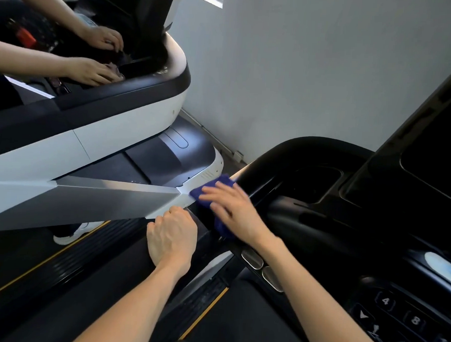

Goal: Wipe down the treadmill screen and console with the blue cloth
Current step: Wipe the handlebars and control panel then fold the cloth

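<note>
Biggest worry from where I'm sitting: the crumpled dark-blue cloth (pixel 220 183) is only pinned, not gripped. My right hand (pixel 232 210) lies on it with the fingers straight and spread, pressing it onto the rounded outer corner of the glossy black treadmill console (pixel 322 202). Part of the cloth pokes out past the fingertips and another bit hangs below the heel of the hand, right at the console's edge. I reckon one sloppy swipe outward drags it off that corner and drops it into the gap beside the neighbouring white-and-black treadmill (pixel 116 144).

Second worry: the number and arrow keypad (pixel 394 310) sits just inside the right forearm. Wiping across it with this much pressure could trigger a button, so I'd go lighter there.

My left hand (pixel 172 236) is just beside the right hand, on its outer side, with the fingers curled under. It looks braced on the dark rail below, but I can't tell if it's really holding anything.

The big dark screen (pixel 434 155) is well away from both hands, up past the right one, so I'd guess it needs a long reach.
</note>
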Available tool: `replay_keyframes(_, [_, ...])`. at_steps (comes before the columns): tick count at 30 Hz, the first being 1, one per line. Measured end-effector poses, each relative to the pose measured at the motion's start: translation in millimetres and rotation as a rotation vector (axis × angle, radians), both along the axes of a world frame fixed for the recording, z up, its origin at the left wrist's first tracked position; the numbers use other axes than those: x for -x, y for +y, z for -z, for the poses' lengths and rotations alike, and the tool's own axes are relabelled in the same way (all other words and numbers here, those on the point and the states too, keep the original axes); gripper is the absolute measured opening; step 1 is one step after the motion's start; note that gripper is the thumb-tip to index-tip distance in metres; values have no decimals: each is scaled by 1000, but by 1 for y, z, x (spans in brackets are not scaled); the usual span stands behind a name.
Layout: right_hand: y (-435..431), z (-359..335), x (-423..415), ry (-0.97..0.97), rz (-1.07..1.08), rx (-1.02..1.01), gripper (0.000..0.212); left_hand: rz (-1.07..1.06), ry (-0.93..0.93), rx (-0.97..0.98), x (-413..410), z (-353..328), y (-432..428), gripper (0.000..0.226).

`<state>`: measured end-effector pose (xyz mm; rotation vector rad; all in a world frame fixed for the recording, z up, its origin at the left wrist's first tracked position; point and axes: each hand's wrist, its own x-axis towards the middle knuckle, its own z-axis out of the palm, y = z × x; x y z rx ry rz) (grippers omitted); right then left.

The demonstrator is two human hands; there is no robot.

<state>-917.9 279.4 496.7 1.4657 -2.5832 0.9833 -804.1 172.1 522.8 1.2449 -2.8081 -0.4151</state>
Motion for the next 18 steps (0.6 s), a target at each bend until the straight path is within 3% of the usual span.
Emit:
replay_keyframes(4, [-19,-4,18,-134,526,-25,47,5,21,-7,0,2,-2,44])
replay_keyframes(8, [-44,5,-53,-52,533,-30,67,3,0,-1,0,1,-2,42])
replay_keyframes(10, [-43,13,-63,-106,587,28,69,3,-5,-4,0,1,-2,42])
replay_keyframes(14, [-43,11,-15,-289,862,277,64,6,4,-10,-2,0,-1,43])
replay_keyframes(18, [-18,-4,72,-496,1058,394,70,16,-4,-9,0,1,-3,44])
